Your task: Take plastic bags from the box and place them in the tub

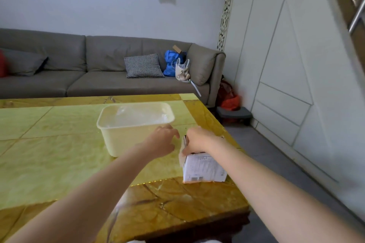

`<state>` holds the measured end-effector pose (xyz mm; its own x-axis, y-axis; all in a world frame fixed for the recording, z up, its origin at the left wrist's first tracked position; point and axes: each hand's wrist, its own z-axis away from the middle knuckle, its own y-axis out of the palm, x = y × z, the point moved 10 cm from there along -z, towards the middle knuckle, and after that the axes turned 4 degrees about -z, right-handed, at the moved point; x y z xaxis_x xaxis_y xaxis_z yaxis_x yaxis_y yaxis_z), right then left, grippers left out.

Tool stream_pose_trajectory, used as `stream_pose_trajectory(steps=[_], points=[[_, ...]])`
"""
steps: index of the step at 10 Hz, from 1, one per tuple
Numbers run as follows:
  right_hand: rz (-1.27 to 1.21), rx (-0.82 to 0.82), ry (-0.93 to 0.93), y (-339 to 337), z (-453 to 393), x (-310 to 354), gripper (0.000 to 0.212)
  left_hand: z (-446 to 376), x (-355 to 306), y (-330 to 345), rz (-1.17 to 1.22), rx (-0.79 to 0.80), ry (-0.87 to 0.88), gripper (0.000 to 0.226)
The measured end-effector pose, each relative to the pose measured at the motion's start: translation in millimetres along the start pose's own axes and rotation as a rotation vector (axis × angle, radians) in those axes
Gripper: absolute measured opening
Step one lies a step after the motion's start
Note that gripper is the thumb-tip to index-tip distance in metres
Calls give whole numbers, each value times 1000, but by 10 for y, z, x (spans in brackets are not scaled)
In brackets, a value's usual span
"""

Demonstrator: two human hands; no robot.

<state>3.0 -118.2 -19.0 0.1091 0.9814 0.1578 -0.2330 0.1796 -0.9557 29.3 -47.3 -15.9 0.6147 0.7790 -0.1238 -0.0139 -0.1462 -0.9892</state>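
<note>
As both arms stretched across a green-and-amber marble desk, a person's right hand rested on the top of a small white cardboard box, its fingers curled over the box's upper left edge and gripping it. The box stood near the desk's right edge, just beside a pale, translucent plastic tub, which sat toward the middle of the desk. The left hand hovered between tub and box, close to the tub's near right corner, its fingers loosely bent and holding nothing that could be made out.

A crinkled clear film seemed to lie inside the tub, possibly bags already moved, though the haze of the wall made that uncertain. No bag was visible at the mouth of the box, which the right hand covered.

The bags were likely to prove very light, limp and slippery, tending to cling together and come out in clumps. A pinch on a loose top layer or corner at the box's opening, with the other hand steadying the light carton, looked the surest hold. Behind the desk ran a grey sofa with a checked cushion.
</note>
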Motion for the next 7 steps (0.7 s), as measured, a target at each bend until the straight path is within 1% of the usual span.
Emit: stream_pose_trajectory(steps=[1, 2, 3, 4, 5, 7], points=[[52, -66, 11, -65, -89, 27, 25, 24, 178, -77, -22, -34, -49, 42], [52, -141, 21, -202, -181, 11, 17, -17, 327, -153, -44, -95, -96, 42], [6, -199, 46, -245, -313, -117, 28, -61, 422, -189, -57, -131, -118, 41], [3, -264, 101, -276, -512, -294, 26, -147, 535, -154, -53, -146, -117, 39], [-42, -306, 147, -299, -678, -438, 23, -209, 604, -184, -43, -221, -94, 35], [-35, -333, 188, -288, -973, -511, 25, -279, 693, -186, -16, -327, -78, 26]])
